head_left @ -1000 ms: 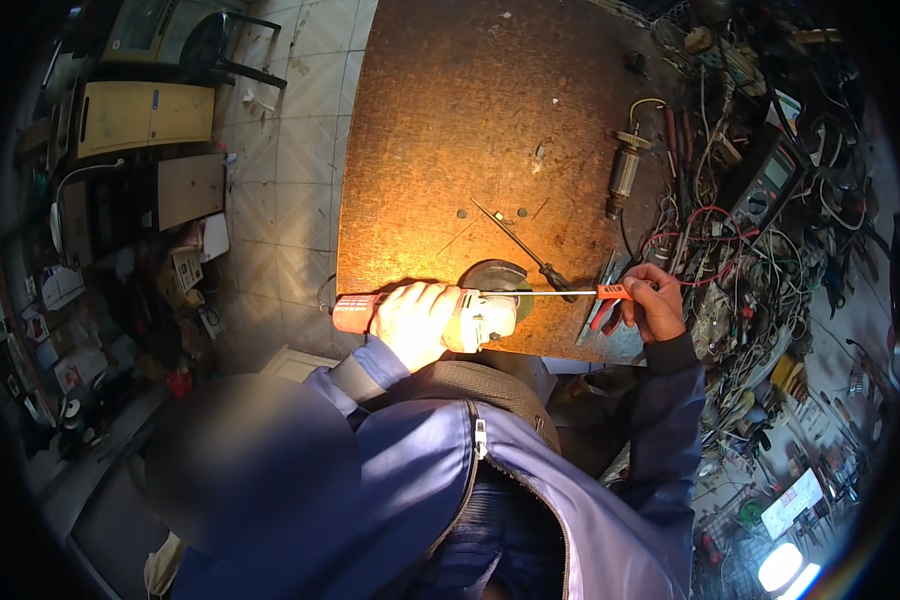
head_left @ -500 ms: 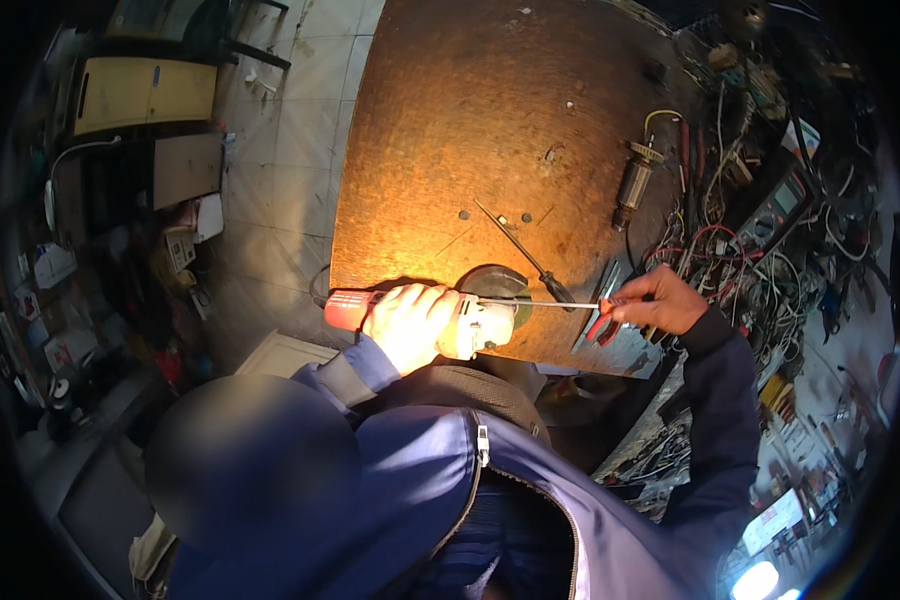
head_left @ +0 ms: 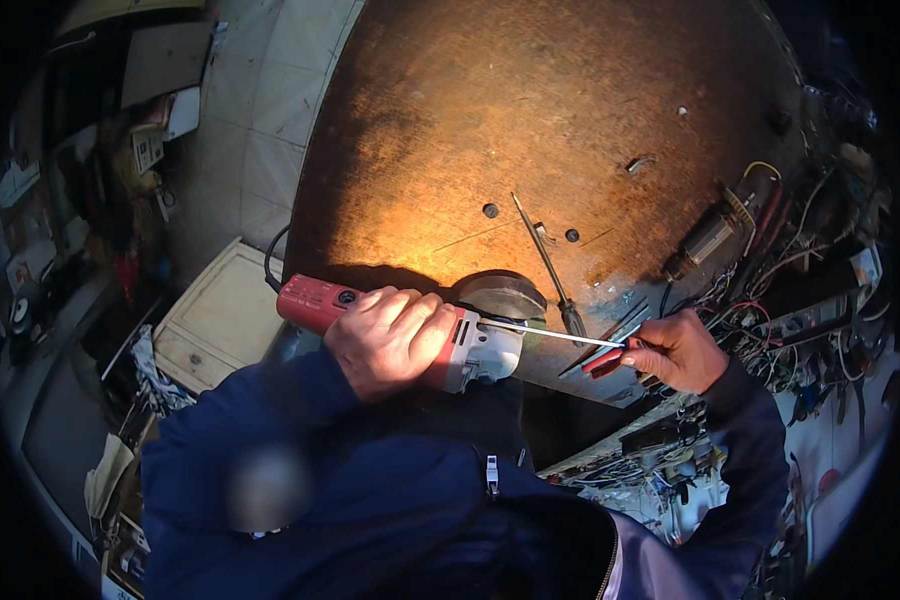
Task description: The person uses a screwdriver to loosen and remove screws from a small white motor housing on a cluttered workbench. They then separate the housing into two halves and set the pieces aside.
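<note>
My left hand (head_left: 390,340) is wrapped round the body of a red angle grinder (head_left: 310,300) at the table's near edge. The grinder's silver gear head (head_left: 495,357) points right, with a dark curved guard (head_left: 500,293) beside it. Between the fingers of my right hand (head_left: 682,352) is the red handle of a long thin screwdriver (head_left: 560,335). Its shaft runs left to the grinder, and the tip meets the housing near the gear head. Another screwdriver (head_left: 542,255), black-handled, lies just beyond. Two small black round caps (head_left: 490,210) (head_left: 572,236) rest on the wood.
A worn wooden table (head_left: 420,120) spreads ahead. A motor armature (head_left: 708,243) lies on its right side, near tangled wires (head_left: 770,290). Small metal bits (head_left: 640,163) are scattered on the wood. Left of the table stands a pale panel (head_left: 215,320); tiled floor (head_left: 260,130) lies beyond.
The view has shifted closer, and the bright light on my left hand has dimmed. Both hands keep their grips; the screwdriver shaft now slants more down toward my right hand.
</note>
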A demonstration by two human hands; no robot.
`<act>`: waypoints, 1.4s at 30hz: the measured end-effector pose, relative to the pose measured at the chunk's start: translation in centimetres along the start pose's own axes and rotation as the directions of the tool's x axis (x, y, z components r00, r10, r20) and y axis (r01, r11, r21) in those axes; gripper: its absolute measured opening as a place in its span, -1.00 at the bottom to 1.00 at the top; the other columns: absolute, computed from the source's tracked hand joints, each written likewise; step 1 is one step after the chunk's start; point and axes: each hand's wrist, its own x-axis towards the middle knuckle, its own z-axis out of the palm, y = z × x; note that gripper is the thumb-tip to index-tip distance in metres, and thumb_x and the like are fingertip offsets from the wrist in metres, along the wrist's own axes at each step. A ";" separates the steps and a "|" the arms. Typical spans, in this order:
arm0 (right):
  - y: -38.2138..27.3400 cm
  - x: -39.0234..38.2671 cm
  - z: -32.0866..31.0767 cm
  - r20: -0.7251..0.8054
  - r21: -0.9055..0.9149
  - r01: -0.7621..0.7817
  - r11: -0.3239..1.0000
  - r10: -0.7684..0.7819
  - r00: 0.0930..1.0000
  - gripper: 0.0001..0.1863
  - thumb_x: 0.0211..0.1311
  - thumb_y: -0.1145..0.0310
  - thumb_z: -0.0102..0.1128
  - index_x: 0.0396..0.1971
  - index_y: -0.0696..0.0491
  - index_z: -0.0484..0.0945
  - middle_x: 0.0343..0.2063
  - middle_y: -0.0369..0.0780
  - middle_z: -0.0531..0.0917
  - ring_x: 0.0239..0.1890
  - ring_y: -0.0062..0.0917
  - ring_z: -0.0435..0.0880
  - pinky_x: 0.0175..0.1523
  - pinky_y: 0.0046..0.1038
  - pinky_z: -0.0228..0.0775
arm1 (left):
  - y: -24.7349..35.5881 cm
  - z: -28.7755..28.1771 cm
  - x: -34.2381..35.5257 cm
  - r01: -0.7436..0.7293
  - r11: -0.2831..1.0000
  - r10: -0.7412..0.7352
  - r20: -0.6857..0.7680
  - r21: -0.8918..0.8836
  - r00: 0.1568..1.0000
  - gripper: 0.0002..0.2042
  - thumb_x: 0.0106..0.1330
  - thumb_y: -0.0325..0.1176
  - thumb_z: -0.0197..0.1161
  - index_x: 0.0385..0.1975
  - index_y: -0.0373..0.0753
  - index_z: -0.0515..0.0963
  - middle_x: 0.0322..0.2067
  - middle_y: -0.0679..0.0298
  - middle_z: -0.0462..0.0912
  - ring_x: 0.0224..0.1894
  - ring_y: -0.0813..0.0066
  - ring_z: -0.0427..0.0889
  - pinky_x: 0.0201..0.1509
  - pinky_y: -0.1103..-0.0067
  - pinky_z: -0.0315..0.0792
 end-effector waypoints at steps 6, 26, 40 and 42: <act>-0.8 -0.5 0.8 -0.209 -0.629 0.177 0.757 -0.384 0.899 -0.63 0.13 0.10 0.53 -0.46 0.08 0.59 -0.58 -0.23 0.58 -0.61 -0.30 0.58 -0.50 -0.31 0.39 | 0.4 -0.6 0.7 0.121 0.981 -0.119 0.018 -0.151 0.993 -0.72 0.27 -0.33 0.23 -0.06 -0.28 0.63 -0.16 0.14 0.74 -0.17 0.28 0.73 -0.07 0.38 0.61; 0.5 -0.8 0.5 -0.241 -0.306 0.285 0.908 -0.363 0.900 -0.81 0.37 0.28 0.31 -0.23 0.10 0.70 -0.42 -0.29 0.71 -0.54 -0.55 0.61 -0.48 -0.48 0.42 | 1.6 -0.5 -0.5 0.085 0.996 -0.084 0.040 -0.006 0.996 -0.63 0.17 -0.19 0.28 -0.04 -0.19 0.63 -0.22 0.25 0.70 -0.15 0.31 0.69 -0.05 0.35 0.56; -2.2 -0.9 2.7 -0.771 0.517 0.505 0.691 0.120 0.625 -0.80 0.36 0.34 0.32 -0.29 0.18 0.60 -0.58 -0.21 0.64 -0.67 -0.54 0.57 -0.54 -0.44 0.44 | 1.2 -1.2 0.7 0.208 0.970 -0.214 -0.039 -0.125 0.976 -0.61 0.10 0.01 0.42 -0.23 -0.16 0.64 -0.35 0.12 0.74 -0.27 0.09 0.75 -0.10 0.18 0.61; -4.1 -2.2 1.9 -0.732 0.560 0.416 0.717 0.193 0.653 -0.77 0.40 0.26 0.31 -0.29 0.14 0.58 -0.58 -0.24 0.62 -0.68 -0.53 0.58 -0.58 -0.42 0.45 | 2.4 -2.3 0.7 0.284 0.945 -0.290 -0.013 -0.165 0.957 -0.59 0.11 0.09 0.42 -0.33 -0.16 0.65 -0.42 0.05 0.72 -0.32 0.04 0.73 -0.15 0.19 0.61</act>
